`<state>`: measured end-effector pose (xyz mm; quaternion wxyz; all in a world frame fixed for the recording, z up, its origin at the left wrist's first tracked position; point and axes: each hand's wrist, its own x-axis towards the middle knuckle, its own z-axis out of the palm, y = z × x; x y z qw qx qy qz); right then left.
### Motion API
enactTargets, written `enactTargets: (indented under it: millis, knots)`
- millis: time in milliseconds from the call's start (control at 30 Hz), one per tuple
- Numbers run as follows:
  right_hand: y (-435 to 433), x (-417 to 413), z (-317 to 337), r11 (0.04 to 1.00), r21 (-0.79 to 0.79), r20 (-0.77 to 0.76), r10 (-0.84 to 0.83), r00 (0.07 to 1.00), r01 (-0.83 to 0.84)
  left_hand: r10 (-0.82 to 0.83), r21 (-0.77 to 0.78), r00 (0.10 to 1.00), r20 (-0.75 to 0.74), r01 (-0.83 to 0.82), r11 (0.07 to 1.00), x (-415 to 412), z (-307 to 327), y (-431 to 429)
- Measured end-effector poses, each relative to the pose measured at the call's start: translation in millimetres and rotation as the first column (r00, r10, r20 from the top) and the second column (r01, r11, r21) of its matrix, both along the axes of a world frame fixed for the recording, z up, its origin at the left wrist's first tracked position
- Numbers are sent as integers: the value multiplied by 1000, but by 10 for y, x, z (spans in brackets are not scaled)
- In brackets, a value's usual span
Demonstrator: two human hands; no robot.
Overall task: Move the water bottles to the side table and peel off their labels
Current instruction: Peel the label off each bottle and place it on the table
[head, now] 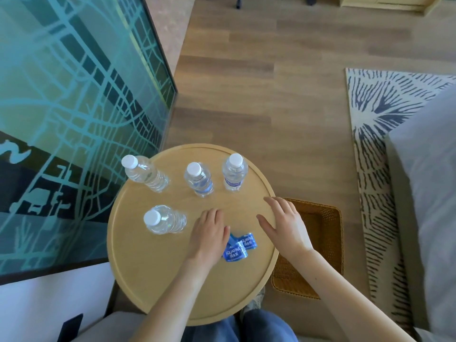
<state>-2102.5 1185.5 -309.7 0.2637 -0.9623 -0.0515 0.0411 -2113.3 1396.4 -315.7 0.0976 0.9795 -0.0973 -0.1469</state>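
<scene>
Round wooden side table (172,280), four clear plastic water bottles: two stripped bottles (148,174) (164,219) left of your loosely curled, empty left hand (209,234); two blue-labelled bottles (199,179) (234,173) ahead of your spread, empty right hand (283,227), still to peel.

The left hand (209,233) curls its fingertips out of sight, so whether they pinch anything cannot be told. It also covers one end of the peeled labels (235,253), leaving their number unclear and their small print unreadable. The counter (148,280) rim and the right hand (283,225) hide part of the wicker basket (323,233). The picture's edge cuts off a dark object (71,327) at the lower left.
</scene>
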Motion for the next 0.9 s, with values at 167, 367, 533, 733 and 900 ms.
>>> enactTargets:
  millis: [167,367,533,733,900]
  knots:
    - [228,436,100,964,250,-110,-63,992,89,43,-13,997,57,-42,999,108,149,31]
    - [491,929,35,931,356,-178,-24,984,87,95,-88,989,112,-85,992,121,197,63]
    - [597,1092,-180,907,412,-203,2,979,83,189,-139,980,62,-179,974,107,95,103]
    - [582,1066,-119,889,426,-174,-105,979,171,214,-152,977,23,-208,966,56,51,121]
    - [433,846,157,828,506,-221,-148,964,243,199,-178,980,20,-193,965,-32,196,96]
